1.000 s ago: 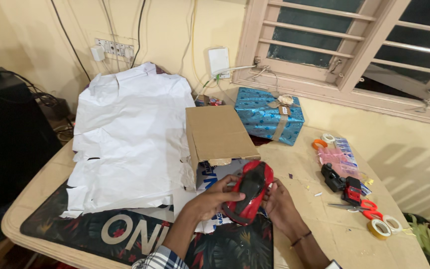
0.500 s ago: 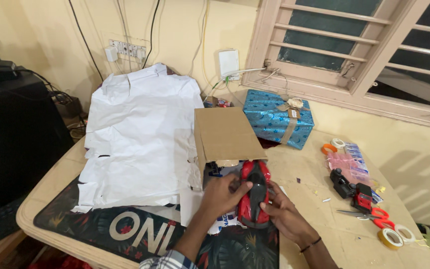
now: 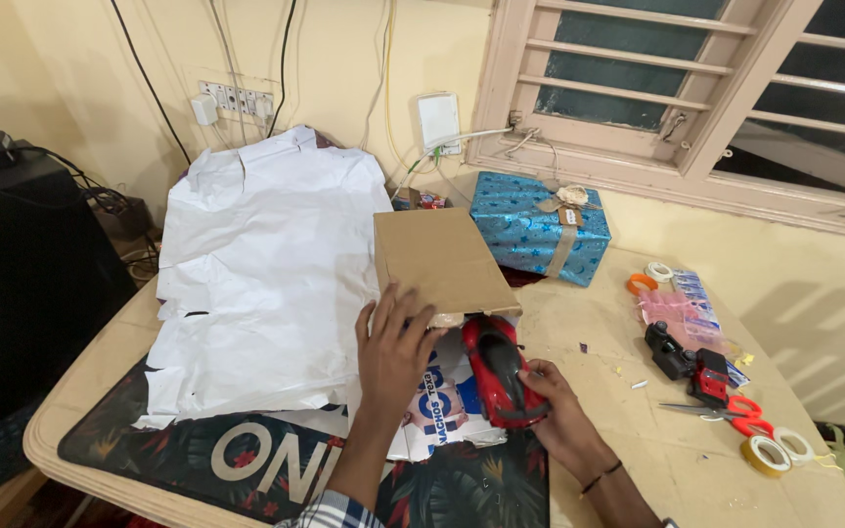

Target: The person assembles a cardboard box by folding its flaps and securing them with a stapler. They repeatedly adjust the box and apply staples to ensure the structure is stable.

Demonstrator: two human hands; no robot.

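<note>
Item 1, our right hand (image 3: 561, 416): clamped on the rear end of a red toy car (image 3: 501, 369), fingers curled over its tail, thumb side under. Car lies nose-away on the table, front end just at the mouth of a cardboard box (image 3: 439, 262).

Item 2, our left hand (image 3: 391, 350): flat and spread, gripping nothing, palm down on the printed white box panel (image 3: 439, 416), fingertips touching the near edge of the cardboard box flap.

Step in hand, as we judge it: car is lined up w/ the box opening while the left steadies the box. Next move, we reckon, calls for the flap held up and the car kept straight so the nose clears the edge; the gap looks tight, so a slow push.

Car, appearance: glossy red shell, black roof/window strip down the middle, low sports shape, approx. as long as the box is wide. Wheels not clear from here.

Surroundings, outward:
- crumpled white paper sheet (image 3: 256, 284), left of box, spread over the table (image 3: 638, 460).
- dark floral mat (image 3: 246, 460) w/ large white letters, under the paper's near edge.
- blue gift-wrapped parcel (image 3: 538, 227) w/ ribbon, behind the box, by the wall.
- right side, well apart: black-and-red tape dispenser (image 3: 689, 362), red scissors (image 3: 731, 409), yellow tape roll (image 3: 763, 453), orange tape roll (image 3: 640, 284), pink packet (image 3: 672, 308).
</note>
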